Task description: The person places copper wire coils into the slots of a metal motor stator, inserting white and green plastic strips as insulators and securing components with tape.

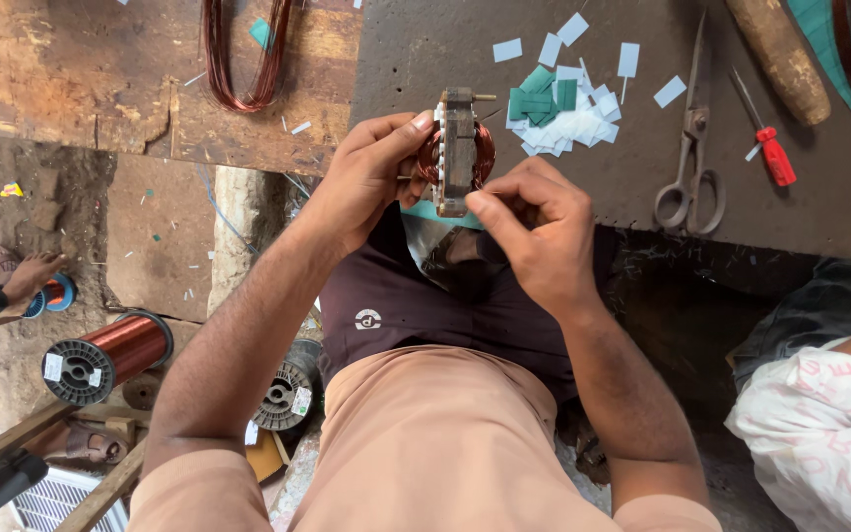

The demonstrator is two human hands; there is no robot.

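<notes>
My left hand [364, 177] grips a small motor stator [456, 150], a stack of grey metal plates with copper wire coils showing on both sides, held up edge-on over the edge of the dark workbench [603, 187]. My right hand [529, 229] is at the stator's lower right, thumb and forefinger pinched at its bottom edge, where a pale teal insulation strip [437, 214] shows beneath the stator. Whether the fingers hold that strip I cannot tell.
On the bench lie white and green paper slips [558, 103], scissors [689, 158], a red-handled screwdriver [770, 148] and a wooden handle [780, 59]. A copper wire loop [243, 59] rests on wood. Copper wire spools [105, 355] stand below left. Another person's arm [819, 424] is at right.
</notes>
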